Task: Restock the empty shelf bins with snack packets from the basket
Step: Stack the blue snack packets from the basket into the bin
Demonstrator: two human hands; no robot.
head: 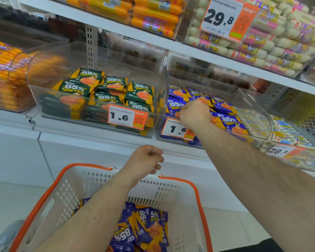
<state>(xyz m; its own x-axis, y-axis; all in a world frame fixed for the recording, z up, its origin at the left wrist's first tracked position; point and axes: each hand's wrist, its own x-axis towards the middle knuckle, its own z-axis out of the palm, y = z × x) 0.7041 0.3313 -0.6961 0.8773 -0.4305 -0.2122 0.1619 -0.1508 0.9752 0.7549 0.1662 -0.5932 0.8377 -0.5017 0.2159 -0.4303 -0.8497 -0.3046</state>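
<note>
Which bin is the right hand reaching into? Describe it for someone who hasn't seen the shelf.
On the lowest white shelf, above the orange-rimmed white basket, stand two clear plastic bins tagged 1.6. The right hand is over the right-hand bin, which holds blue packets; its neighbour holds green packets.

right hand (194, 113) fingers hidden | basket (173, 190) cut off | far bins blurred

You have one basket (171, 193), two clear snack bins (158, 99), four price tags (224, 19), and two hands (144, 160) in view.
</note>
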